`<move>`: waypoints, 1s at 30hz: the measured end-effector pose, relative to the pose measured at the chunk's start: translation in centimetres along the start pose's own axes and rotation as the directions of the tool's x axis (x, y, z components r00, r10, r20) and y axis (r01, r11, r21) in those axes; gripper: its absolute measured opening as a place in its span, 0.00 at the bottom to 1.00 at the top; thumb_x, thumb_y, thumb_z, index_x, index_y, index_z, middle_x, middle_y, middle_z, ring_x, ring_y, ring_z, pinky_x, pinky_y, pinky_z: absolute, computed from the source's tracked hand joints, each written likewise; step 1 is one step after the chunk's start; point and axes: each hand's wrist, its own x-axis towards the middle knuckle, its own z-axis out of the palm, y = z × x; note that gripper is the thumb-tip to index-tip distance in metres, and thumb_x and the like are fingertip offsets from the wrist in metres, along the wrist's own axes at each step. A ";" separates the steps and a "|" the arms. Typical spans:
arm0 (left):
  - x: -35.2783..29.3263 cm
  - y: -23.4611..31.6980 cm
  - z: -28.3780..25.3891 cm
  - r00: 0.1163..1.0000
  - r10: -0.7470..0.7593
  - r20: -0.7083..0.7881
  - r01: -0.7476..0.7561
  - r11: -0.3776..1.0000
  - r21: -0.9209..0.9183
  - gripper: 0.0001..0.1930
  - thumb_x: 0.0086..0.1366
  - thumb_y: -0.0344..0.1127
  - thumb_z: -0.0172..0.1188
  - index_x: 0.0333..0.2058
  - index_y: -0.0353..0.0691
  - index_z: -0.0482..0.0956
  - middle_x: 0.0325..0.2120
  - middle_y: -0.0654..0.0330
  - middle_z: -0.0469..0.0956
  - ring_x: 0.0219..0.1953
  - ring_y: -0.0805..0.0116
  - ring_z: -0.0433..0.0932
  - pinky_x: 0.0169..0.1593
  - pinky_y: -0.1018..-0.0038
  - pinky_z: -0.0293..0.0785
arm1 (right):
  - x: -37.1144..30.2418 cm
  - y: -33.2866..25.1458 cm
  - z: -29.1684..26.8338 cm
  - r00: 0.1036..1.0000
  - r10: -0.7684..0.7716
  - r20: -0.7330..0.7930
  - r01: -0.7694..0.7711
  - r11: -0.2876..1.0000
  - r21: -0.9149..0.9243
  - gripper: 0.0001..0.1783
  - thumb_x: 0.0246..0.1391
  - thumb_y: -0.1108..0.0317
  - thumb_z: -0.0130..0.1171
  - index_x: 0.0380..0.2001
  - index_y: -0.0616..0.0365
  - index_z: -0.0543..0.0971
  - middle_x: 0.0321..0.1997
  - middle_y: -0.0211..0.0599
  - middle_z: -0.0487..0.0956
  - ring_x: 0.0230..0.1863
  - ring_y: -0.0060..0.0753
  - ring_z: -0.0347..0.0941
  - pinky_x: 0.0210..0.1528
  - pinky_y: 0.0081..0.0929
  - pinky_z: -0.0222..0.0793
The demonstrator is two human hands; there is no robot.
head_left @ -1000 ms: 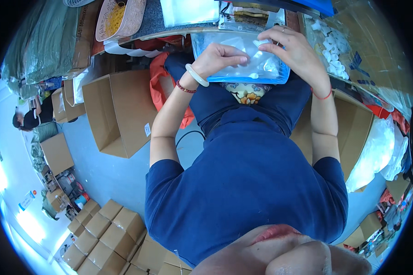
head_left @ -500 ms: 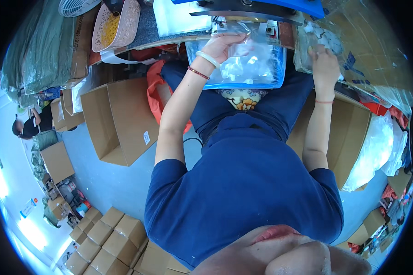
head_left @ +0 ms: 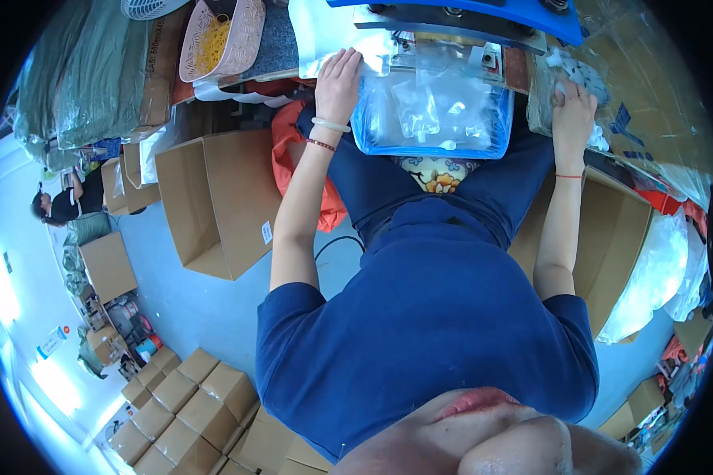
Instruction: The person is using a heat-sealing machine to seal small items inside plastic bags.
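Observation:
My left hand (head_left: 338, 85) lies with its fingers stretched out over the near right edge of a stack of clear plastic bags (head_left: 318, 32) on the bench. My right hand (head_left: 573, 112) dips into a container of small white plastic pieces (head_left: 580, 73). Its fingers are curled, and what lies between them is hidden. Between my hands, a blue-lined tray (head_left: 469, 152) at my lap holds a heap of clear filled bags (head_left: 428, 115). Above the tray sits a machine with a blue curved top (head_left: 483, 17) and a dark bar.
A pink basket (head_left: 249, 36) of yellow rubber bands stands at the bench's left. Open cardboard boxes (head_left: 242, 202) flank my legs, with red cloth (head_left: 289, 134) beside the left one. Stacked cartons (head_left: 202, 404) stand on the floor. Another person (head_left: 71, 198) is far left.
My left hand has moved left from the machine's front, where it held a clear bag, to the bag stack. My right hand stays among the white pieces. The view has shifted slightly.

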 end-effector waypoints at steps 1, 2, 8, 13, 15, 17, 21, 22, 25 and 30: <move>0.0 0.1 -0.1 0.993 -0.029 -0.112 0.023 0.998 -0.052 0.16 0.59 0.31 0.62 0.47 0.39 0.78 0.47 0.55 0.79 0.53 0.56 0.76 0.57 0.61 0.70 | 0.2 -0.3 -0.4 0.999 -0.002 0.040 0.002 1.000 0.002 0.15 0.59 0.71 0.55 0.50 0.52 0.78 0.51 0.42 0.77 0.48 0.47 0.69 0.55 0.38 0.64; 0.1 0.4 -0.3 0.990 -0.078 -0.115 0.074 0.997 -0.035 0.12 0.59 0.29 0.62 0.42 0.39 0.81 0.42 0.57 0.81 0.49 0.59 0.78 0.52 0.64 0.73 | 0.4 -0.8 -1.0 0.997 0.013 -0.076 -0.011 1.000 0.017 0.15 0.59 0.70 0.56 0.49 0.52 0.79 0.49 0.40 0.78 0.45 0.44 0.70 0.52 0.36 0.66; 2.0 2.5 -4.3 0.965 -0.253 -0.063 0.215 0.908 -0.359 0.07 0.58 0.27 0.65 0.36 0.37 0.85 0.38 0.56 0.83 0.40 0.60 0.82 0.43 0.71 0.77 | -0.1 -5.2 -6.4 0.994 0.081 -0.073 -0.030 0.849 0.528 0.13 0.56 0.67 0.63 0.45 0.54 0.81 0.43 0.34 0.79 0.34 0.27 0.72 0.41 0.24 0.70; 1.8 6.4 -7.3 0.818 -0.496 0.290 0.538 0.484 -0.690 0.12 0.57 0.33 0.70 0.38 0.33 0.85 0.31 0.59 0.85 0.32 0.80 0.80 0.39 0.81 0.75 | -2.3 -10.8 -7.1 0.960 -0.024 0.277 -0.227 0.510 0.830 0.15 0.53 0.69 0.66 0.45 0.57 0.81 0.40 0.30 0.82 0.36 0.20 0.74 0.41 0.17 0.69; 2.3 8.0 -8.0 0.821 -0.458 0.340 0.546 0.460 -0.700 0.12 0.58 0.33 0.70 0.38 0.32 0.85 0.30 0.61 0.85 0.32 0.81 0.78 0.38 0.83 0.74 | -1.7 -12.1 -7.1 0.966 -0.164 0.200 -0.094 0.499 0.862 0.13 0.53 0.70 0.66 0.43 0.57 0.82 0.42 0.30 0.82 0.36 0.19 0.74 0.41 0.17 0.69; 2.9 9.4 -8.6 0.818 -0.397 0.417 0.556 0.359 -0.749 0.11 0.59 0.32 0.69 0.37 0.32 0.85 0.28 0.63 0.84 0.30 0.84 0.76 0.35 0.85 0.72 | -0.5 -12.8 -7.6 0.988 -0.147 0.057 0.020 0.474 0.880 0.12 0.53 0.70 0.66 0.42 0.58 0.83 0.42 0.31 0.82 0.36 0.20 0.74 0.41 0.17 0.69; 4.0 10.6 -8.9 0.809 -0.304 0.503 0.583 0.306 -0.753 0.11 0.61 0.33 0.67 0.40 0.32 0.84 0.29 0.63 0.84 0.30 0.83 0.76 0.36 0.84 0.72 | 1.5 -13.4 -9.1 0.984 -0.180 -0.008 0.093 0.468 0.879 0.14 0.52 0.67 0.67 0.43 0.58 0.82 0.40 0.33 0.81 0.38 0.24 0.73 0.43 0.22 0.70; 4.0 10.6 -8.9 0.809 -0.307 0.500 0.582 0.303 -0.755 0.11 0.61 0.33 0.67 0.40 0.32 0.84 0.29 0.63 0.84 0.30 0.83 0.76 0.36 0.84 0.72 | 1.8 -13.4 -9.3 0.956 -0.288 -0.049 0.209 0.558 0.803 0.15 0.53 0.66 0.66 0.43 0.58 0.82 0.40 0.35 0.81 0.39 0.28 0.74 0.43 0.24 0.70; 3.8 10.3 -8.4 0.753 -0.051 0.656 0.653 0.187 -0.734 0.14 0.65 0.34 0.63 0.44 0.29 0.82 0.36 0.55 0.84 0.39 0.71 0.83 0.43 0.77 0.79 | 2.5 -12.5 -9.1 0.866 -0.500 0.013 0.362 0.644 0.675 0.15 0.54 0.64 0.64 0.43 0.58 0.81 0.41 0.40 0.81 0.41 0.38 0.76 0.44 0.28 0.71; 2.8 10.5 -6.1 0.538 0.144 0.830 0.841 -0.029 -0.540 0.12 0.66 0.32 0.61 0.44 0.30 0.81 0.36 0.52 0.84 0.40 0.63 0.84 0.41 0.71 0.82 | 3.1 -11.8 -7.2 0.784 -0.541 0.304 0.189 0.675 0.713 0.16 0.58 0.61 0.59 0.45 0.58 0.79 0.46 0.43 0.80 0.45 0.47 0.76 0.46 0.35 0.71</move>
